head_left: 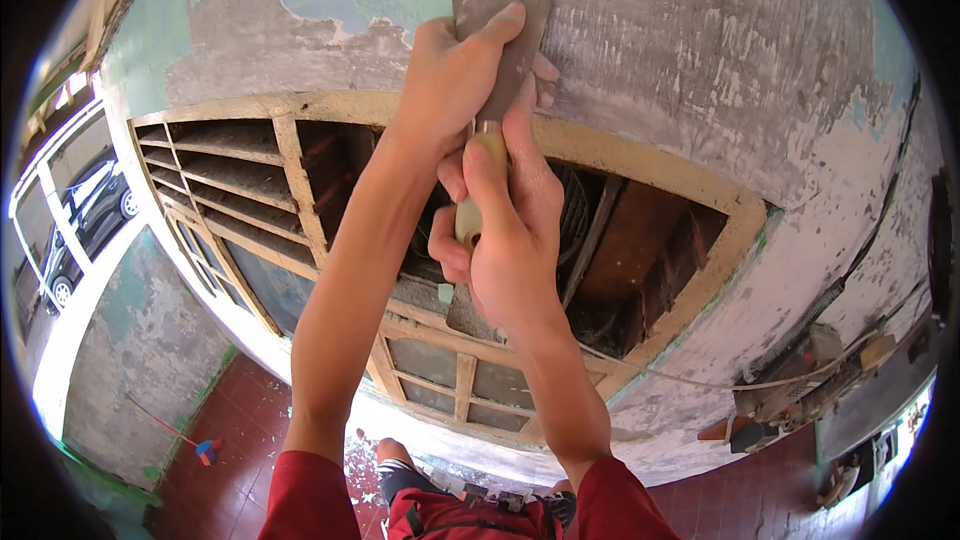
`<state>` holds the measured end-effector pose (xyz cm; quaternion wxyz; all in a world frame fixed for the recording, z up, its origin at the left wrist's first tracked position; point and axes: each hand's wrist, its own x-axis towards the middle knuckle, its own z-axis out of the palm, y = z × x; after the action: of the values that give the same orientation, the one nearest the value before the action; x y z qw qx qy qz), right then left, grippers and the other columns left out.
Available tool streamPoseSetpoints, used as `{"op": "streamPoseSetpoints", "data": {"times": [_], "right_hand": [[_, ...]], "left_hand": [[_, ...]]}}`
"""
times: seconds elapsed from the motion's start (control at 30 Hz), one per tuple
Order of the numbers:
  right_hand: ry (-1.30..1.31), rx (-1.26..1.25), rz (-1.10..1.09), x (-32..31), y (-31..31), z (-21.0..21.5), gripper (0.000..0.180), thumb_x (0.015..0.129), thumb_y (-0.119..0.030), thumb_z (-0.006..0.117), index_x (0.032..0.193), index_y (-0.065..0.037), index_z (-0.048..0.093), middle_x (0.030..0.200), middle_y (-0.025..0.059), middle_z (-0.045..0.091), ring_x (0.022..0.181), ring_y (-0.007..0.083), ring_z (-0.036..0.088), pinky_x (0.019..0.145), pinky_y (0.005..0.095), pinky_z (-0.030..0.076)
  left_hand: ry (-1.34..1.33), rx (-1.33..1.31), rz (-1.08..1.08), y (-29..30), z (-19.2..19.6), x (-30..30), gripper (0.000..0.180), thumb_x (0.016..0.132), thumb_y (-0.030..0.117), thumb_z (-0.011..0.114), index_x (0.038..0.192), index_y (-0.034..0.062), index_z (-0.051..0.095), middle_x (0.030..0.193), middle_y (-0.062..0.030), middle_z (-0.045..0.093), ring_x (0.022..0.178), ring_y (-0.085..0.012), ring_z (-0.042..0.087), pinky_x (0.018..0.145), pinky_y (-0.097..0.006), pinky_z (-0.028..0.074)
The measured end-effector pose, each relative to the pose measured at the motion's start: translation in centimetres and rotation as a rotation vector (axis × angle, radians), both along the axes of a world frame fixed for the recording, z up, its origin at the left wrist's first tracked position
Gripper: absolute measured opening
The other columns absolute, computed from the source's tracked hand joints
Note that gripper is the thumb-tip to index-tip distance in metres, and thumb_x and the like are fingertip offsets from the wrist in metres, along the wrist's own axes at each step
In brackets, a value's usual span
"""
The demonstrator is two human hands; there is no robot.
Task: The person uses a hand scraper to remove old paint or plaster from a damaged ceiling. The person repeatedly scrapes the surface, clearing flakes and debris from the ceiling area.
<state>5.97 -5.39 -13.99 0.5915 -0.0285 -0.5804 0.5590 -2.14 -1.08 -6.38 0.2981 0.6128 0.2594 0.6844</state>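
Both hands grip a flat metal scraper [497, 15]: right hand [505, 230] wraps its wooden handle, left hand [455, 80] presses the blade.

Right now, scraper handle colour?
Pale yellowish-tan handle, gripped by the right hand; head view.

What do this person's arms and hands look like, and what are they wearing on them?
Both arms are bare from the upper arm down. Short red sleeves cover only the tops of the arms at the lower edge. The left hand and right hand wear no gloves. No rings, watch or markings show on either one.
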Motion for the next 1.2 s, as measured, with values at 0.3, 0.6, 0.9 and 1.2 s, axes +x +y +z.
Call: {"op": "streamPoseSetpoints", "data": {"times": [0.3, 0.6, 0.9, 1.2], "right_hand": [[-0.016, 0.007, -0.022, 0.4, -0.2, -0.6, 0.055, 0.103, -0.016, 0.039, 0.153, -0.021, 0.018, 0.08, 0.0026, 0.043, 0.042, 0.0067, 0.035, 0.035, 0.0206, 0.026], [0.018, -0.134, -0.086, -0.9, -1.6, 1.6, 0.063, 0.102, -0.011, 0.04, 0.155, -0.013, 0.007, 0.082, 0.0016, 0.048, 0.055, 0.0031, 0.04, 0.043, 0.0178, 0.033], [-0.122, -0.055, -0.194, 0.5, -1.0, 3.3, 0.068, 0.096, -0.003, 0.039, 0.152, 0.001, 0.0, 0.077, 0.0036, 0.055, 0.053, 0.0028, 0.045, 0.044, 0.0191, 0.037], [-0.14, -0.111, -0.104, 0.8, -1.1, 3.0, 0.07, 0.097, -0.002, 0.037, 0.152, -0.001, -0.006, 0.07, 0.0001, 0.05, 0.049, 0.0031, 0.043, 0.043, 0.0194, 0.035]], "left_hand": [[-0.025, -0.04, 0.006, -0.1, -0.6, 0.1, 0.036, 0.091, 0.032, 0.063, 0.09, -0.0037, 0.063, 0.072, -0.0121, 0.067, 0.059, -0.0186, 0.062, 0.057, -0.03, 0.051], [-0.065, -0.188, 0.035, -1.4, 2.1, -0.1, 0.035, 0.094, 0.027, 0.06, 0.081, -0.0053, 0.062, 0.066, -0.0134, 0.066, 0.052, -0.0164, 0.06, 0.047, -0.028, 0.047], [-0.138, -0.225, -0.044, -0.9, 3.7, 0.6, 0.036, 0.094, 0.028, 0.06, 0.079, -0.0048, 0.061, 0.061, -0.0123, 0.064, 0.049, -0.0165, 0.06, 0.044, -0.028, 0.046], [-0.136, -0.232, -0.016, -1.0, 3.8, 0.5, 0.034, 0.095, 0.026, 0.06, 0.079, -0.0045, 0.06, 0.061, -0.012, 0.063, 0.047, -0.0162, 0.06, 0.042, -0.027, 0.046]]}}
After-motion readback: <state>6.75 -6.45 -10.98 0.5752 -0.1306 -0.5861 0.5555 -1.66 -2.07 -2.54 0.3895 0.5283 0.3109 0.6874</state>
